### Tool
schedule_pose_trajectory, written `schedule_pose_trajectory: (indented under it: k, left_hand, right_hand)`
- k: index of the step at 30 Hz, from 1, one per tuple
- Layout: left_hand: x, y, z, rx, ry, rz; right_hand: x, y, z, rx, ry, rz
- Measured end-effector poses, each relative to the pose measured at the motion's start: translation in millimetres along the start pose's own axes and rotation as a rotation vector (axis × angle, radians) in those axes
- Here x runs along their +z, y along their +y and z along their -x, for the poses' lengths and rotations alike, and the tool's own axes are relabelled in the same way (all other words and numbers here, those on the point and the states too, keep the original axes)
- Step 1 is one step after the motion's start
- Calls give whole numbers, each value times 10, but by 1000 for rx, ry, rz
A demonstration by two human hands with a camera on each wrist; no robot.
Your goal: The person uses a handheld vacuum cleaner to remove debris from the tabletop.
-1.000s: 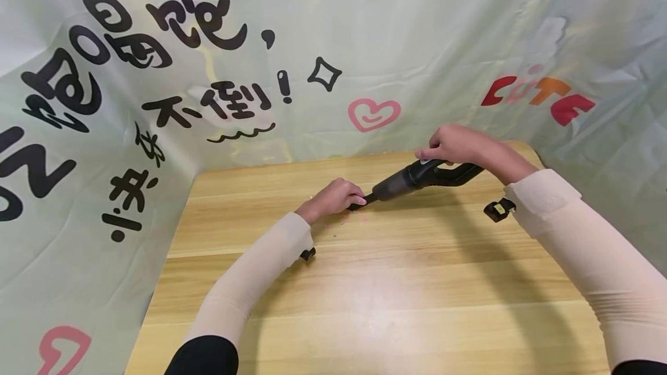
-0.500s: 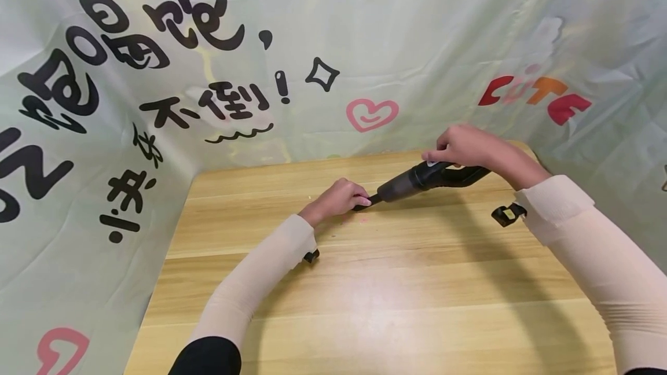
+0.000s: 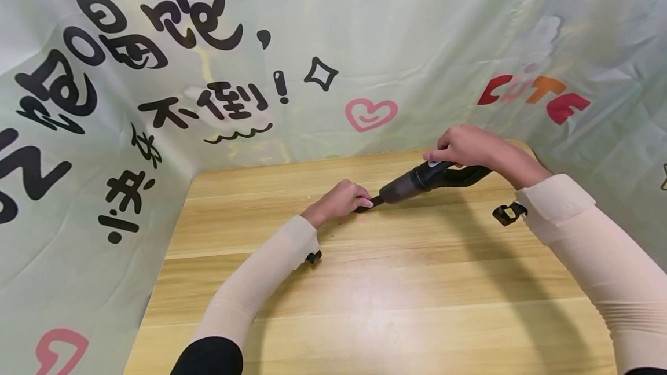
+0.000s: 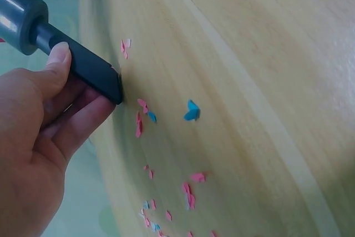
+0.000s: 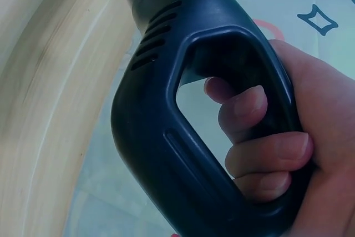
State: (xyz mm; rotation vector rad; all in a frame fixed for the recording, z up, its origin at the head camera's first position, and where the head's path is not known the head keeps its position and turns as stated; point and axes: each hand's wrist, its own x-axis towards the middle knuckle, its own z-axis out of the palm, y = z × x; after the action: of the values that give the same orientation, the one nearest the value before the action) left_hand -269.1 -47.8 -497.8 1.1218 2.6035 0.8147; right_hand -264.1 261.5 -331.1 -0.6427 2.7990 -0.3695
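A black handheld vacuum cleaner (image 3: pixel 403 187) slants over the far part of the table, its flat crevice nozzle (image 4: pixel 89 70) pointing down to the left. My right hand (image 3: pixel 466 144) grips its loop handle (image 5: pixel 183 154); in the right wrist view the fingers curl through the opening. With thumb and fingers my left hand (image 3: pixel 341 198) pinches the nozzle close to its tip, as the left wrist view shows. The tip is right at the wood. Pink paper scraps (image 4: pixel 188 193) and a few blue scraps (image 4: pixel 192 110) lie scattered beside it.
The wooden table (image 3: pixel 365 282) reaches back to a pale printed cloth (image 3: pixel 312 22) that rises behind it and at both sides. Black lettering and a pink heart (image 3: pixel 372 114) mark the cloth. Small wrist cameras (image 3: pixel 509 213) hang under the sleeves.
Both hands and the vacuum cleaner have shifted slightly to the right, mostly in the first half second. The grip of each hand looks the same.
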Motion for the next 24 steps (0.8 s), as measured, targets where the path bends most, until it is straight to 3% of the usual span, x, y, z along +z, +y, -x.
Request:
schedule_pose_trajectory:
  k: [15,24]
  left_hand:
    - [-13,67,-43,44,-42,-50]
    - [28,92,-45,37,-50,-65]
  right_hand:
    - [-32,-14,39,14,-26,35]
    - [-25,30,57,-4,-40,57]
